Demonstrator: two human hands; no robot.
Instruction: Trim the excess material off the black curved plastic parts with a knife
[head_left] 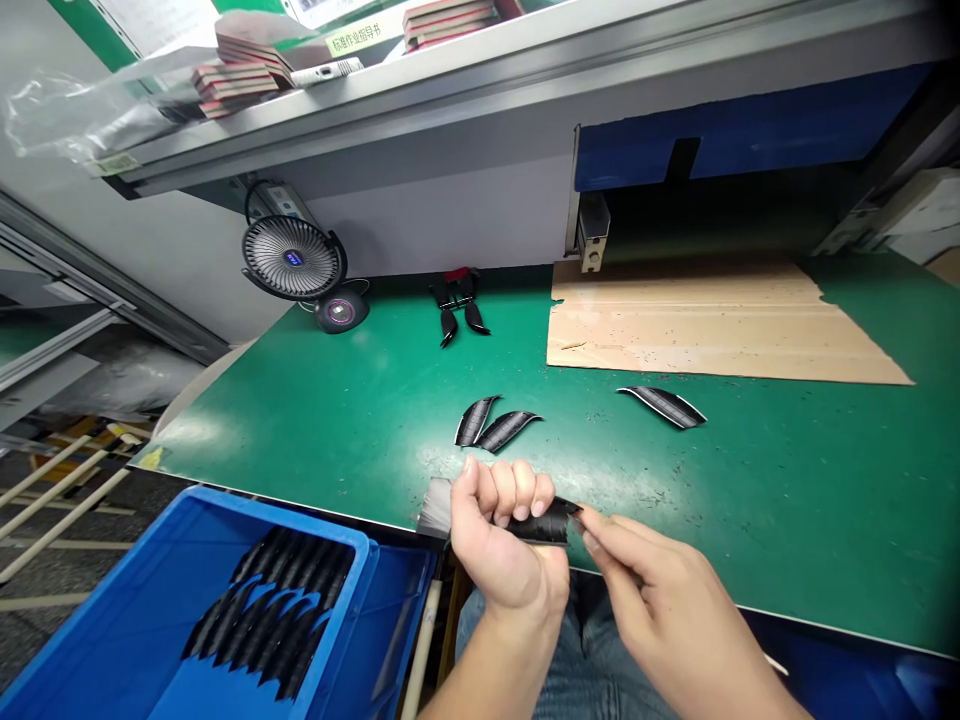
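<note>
My left hand [506, 530] is wrapped round a curved black plastic piece [546, 527], holding it just above the table's front edge. The piece's right end sticks out of the fist. At that end my right hand [645, 565] pinches with thumb and forefinger; whether a small tool is also between the fingertips is too small to tell. A grey, flat-ended part [435, 508] shows left of my left hand. Two similar curved black pieces [508, 430] lie just beyond my hands, with another black piece [666, 406] farther right.
The green table [360, 400] bears a small fan [294, 258], several glossy black parts [459, 305] at the back and a cardboard sheet [712, 325]. A blue bin [199, 495] at lower left contains rows of black pieces [262, 610]. A metal-edged shelf [450, 95] overhangs the back.
</note>
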